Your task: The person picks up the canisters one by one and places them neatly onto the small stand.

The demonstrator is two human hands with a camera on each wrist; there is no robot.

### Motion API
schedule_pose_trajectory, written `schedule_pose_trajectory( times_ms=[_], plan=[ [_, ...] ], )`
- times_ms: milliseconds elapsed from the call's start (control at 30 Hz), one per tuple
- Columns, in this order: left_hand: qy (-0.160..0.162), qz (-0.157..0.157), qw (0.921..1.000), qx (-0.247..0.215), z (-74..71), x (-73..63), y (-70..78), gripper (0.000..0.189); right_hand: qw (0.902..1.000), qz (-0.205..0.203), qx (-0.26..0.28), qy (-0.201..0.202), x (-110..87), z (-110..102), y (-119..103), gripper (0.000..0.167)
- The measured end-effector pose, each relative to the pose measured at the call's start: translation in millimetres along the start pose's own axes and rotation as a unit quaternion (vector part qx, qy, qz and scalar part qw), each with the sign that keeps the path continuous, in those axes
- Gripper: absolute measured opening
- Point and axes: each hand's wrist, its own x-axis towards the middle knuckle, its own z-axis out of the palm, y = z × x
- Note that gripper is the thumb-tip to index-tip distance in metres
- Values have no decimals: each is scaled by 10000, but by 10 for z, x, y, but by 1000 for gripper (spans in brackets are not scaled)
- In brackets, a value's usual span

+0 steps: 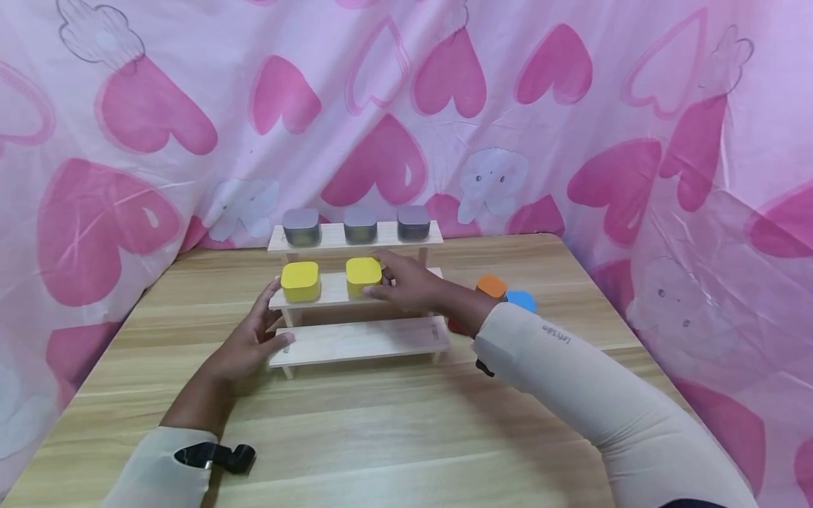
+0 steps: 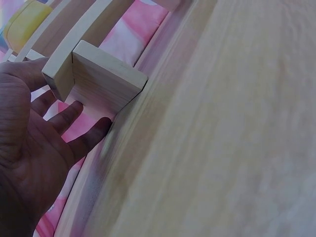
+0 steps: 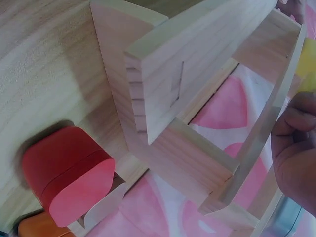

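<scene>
R hand (image 1: 409, 282) pinches yellow tin (image 1: 363, 281) at mid shelf (image 1: 332, 288) of rack (image 1: 362, 340), L hand (image 1: 250, 342) spread at L end; best keep rack steady, tin flat & clear of yellow neighbour (image 1: 301, 282).

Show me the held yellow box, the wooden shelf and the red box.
Held yellow box (image 1: 363, 271), head view: top face.
Wooden shelf (image 1: 362, 340), head view: bare lowest board.
Red box (image 3: 80, 192), right wrist view: lighter flat face.

Tabletop (image 1: 356, 458) softly lit in head view, diffuse shadow (image 1: 502, 420) cast lower right; wrist views dimmed, wood grain (image 2: 266, 148) blurred at left-wrist frame's right.
</scene>
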Motion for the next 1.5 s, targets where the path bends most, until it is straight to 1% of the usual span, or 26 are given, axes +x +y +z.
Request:
schedule_pose_trajectory(
  times_ms=[100, 233, 333, 533, 767, 933, 1267, 1500],
  plan=[
    [-14, -25, 10000, 4, 4, 0, 2, 109, 10000, 46, -76, -22, 0, 9, 0, 55],
    [-27, 17, 10000, 10, 1, -15, 13, 109, 9997, 67, -216, -31, 11, 15, -4, 55],
    [-37, 78, 10000, -6, -5, -17, 18, 108, 9995, 92, -306, -12, 25, 18, -8, 55],
    [-42, 75, 10000, -36, -5, -22, 20, 108, 9986, 175, -495, 54, 36, 38, -28, 57],
    [-17, 139, 9999, -8, -2, -3, 9, 107, 9972, 249, -707, 82, 61, 44, -39, 57],
    [-13, 148, 9999, -5, -4, -4, -3, 107, 9971, 279, -705, 33, 73, 42, -40, 57],
    [-33, 39, 10000, -65, -10, -11, 28, 109, 9975, 384, -584, -62, 80, 29, -46, 57],
    [-48, 87, 9999, -36, -5, -14, 28, 108, 9982, 412, -423, -99, 75, 25, -33, 68]
  ],
)
